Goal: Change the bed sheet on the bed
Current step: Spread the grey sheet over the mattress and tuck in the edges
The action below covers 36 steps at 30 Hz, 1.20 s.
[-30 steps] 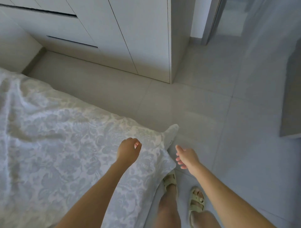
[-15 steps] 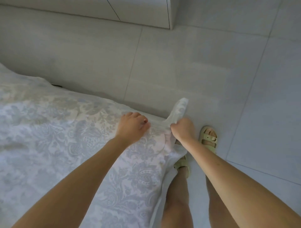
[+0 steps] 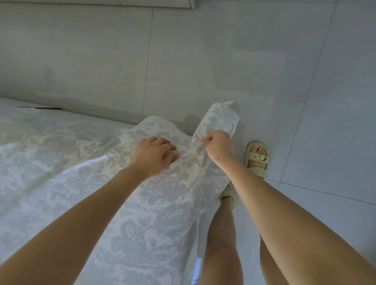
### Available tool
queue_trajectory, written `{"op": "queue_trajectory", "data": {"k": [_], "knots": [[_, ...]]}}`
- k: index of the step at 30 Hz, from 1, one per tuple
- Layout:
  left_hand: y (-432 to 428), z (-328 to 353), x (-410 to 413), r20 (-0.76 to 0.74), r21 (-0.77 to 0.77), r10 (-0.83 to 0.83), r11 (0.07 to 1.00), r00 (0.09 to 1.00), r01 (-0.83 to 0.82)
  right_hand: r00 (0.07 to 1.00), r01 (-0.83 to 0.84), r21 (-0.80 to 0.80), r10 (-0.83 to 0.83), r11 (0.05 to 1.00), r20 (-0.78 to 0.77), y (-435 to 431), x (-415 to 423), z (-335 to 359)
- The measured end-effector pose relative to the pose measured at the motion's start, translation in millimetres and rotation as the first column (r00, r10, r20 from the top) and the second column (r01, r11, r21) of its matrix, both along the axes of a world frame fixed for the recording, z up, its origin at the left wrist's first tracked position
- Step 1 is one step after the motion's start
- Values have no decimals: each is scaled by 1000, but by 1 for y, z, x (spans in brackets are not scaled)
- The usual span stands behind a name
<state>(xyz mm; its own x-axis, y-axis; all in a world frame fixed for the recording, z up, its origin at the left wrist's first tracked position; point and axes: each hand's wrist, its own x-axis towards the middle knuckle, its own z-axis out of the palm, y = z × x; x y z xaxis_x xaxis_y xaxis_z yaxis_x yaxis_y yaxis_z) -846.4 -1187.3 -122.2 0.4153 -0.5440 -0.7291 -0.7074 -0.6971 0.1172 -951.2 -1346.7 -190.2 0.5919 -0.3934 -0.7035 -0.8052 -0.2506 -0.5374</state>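
The floor (image 3: 223,61) is laid with large pale grey tiles with thin joints. The lower edge of a white cabinet (image 3: 142,2) runs along the top of the view. The bed (image 3: 50,108) occupies the left and lower centre, with one corner pointing toward the middle of the view.

The bed sheet (image 3: 91,173) is white with a pale grey-blue floral pattern. It covers the visible top of the bed and hangs over the near edge beside the person's legs. At the bed corner the cloth is bunched and creased.

Left hand (image 3: 155,155): palm down on the sheet at the bed corner, fingers bent, fingertips resting on the bunched cloth. It cannot be told whether the fingers pinch a fold or only press on it.

Right hand (image 3: 218,146): closed into a fist around the sheet corner (image 3: 220,116), just beside the left hand. The gripped corner stands up above the fist, over the floor and clear of the bed. A small white label (image 3: 233,128) hangs at its right edge; the print is too small to read.

The person stands at the bed corner in pale yellow-green sandals. The right sandal (image 3: 256,158) is flat on the floor near the right wrist. The left sandal (image 3: 227,194) is partly hidden by the hanging sheet and the right forearm.
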Motion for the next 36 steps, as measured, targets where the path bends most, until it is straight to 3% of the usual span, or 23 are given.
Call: {"op": "queue_trajectory", "data": {"k": [5, 8, 10, 14, 15, 16, 18, 19, 20, 22, 24, 26, 30, 33, 36], "knots": [[-10, -11, 3, -166, 61, 12, 998, 986, -2, 932, 362, 11, -362, 932, -9, 14, -54, 26], [-20, -12, 4, -194, 39, -52, 997, 980, 61, 897, 436, 295, -436, 850, -72, 48, -83, 45], [-21, -11, 5, -223, 59, -51, 996, 973, 65, 864, 471, 477, -497, 742, -81, 73, -89, 49], [-24, -12, 7, -273, 133, -93, 982, 958, 133, 700, 631, 602, -693, 489, -172, 95, -89, 49], [-27, -13, 7, -283, 174, -89, 974, 955, 142, 692, 643, 587, -702, 492, -170, 97, -88, 48], [-30, -14, 6, -287, 217, -69, 967, 955, 135, 725, 628, 536, -675, 565, -138, 99, -88, 48], [-37, -12, 4, -290, 280, -11, 955, 957, 96, 878, 453, 345, -479, 822, -11, 104, -84, 55], [-37, -8, 3, -297, 288, 29, 956, 955, 61, 929, 341, 247, -365, 907, 57, 106, -82, 60], [-36, 0, 2, -310, 286, 90, 958, 946, 2, 948, 270, 196, -296, 943, 115, 110, -80, 64], [-27, 21, 3, -352, 279, 242, 949, 904, -146, 930, 260, 296, -320, 919, 179, 116, -76, 73], [-14, 48, 5, -390, 244, 346, 932, 853, -267, 864, 333, 585, -487, 740, 124, 119, -70, 77], [-2, 73, 7, -412, 219, 410, 911, 814, -349, 824, 326, 826, -566, 460, -11, 119, -60, 84], [26, 110, 14, -486, 162, 402, 914, 776, -372, 862, 268, 963, -455, 32, -225, 117, -51, 97], [29, 121, 20, -495, 14, 278, 950, 824, -312, 859, 329, 939, -381, -104, -343, 123, -52, 100], [19, 122, 22, -341, -329, 137, 909, 930, -254, 835, 382, 914, -374, -136, -404, 127, -51, 103]]}}
